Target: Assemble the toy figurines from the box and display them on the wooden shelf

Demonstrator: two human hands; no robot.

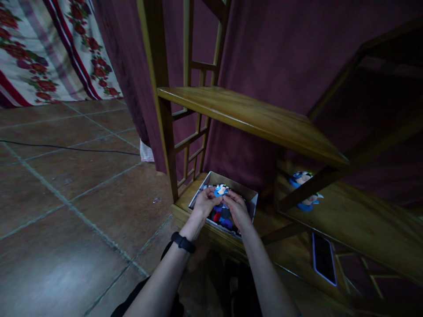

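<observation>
My left hand and my right hand are closed on the two sides of a small blue and white figure, whose exact kind I cannot make out. They hold it over an open white cardboard box on the bottom shelf. Inside the box lie several small colourful pieces, in blue, red and dark tones, partly hidden by my hands. A black band is around my left wrist.
A wooden shelf board juts out above the box. To the right, similar blue and white figures stand on another shelf, and a phone lies lower down. A black cable crosses the tiled floor at left.
</observation>
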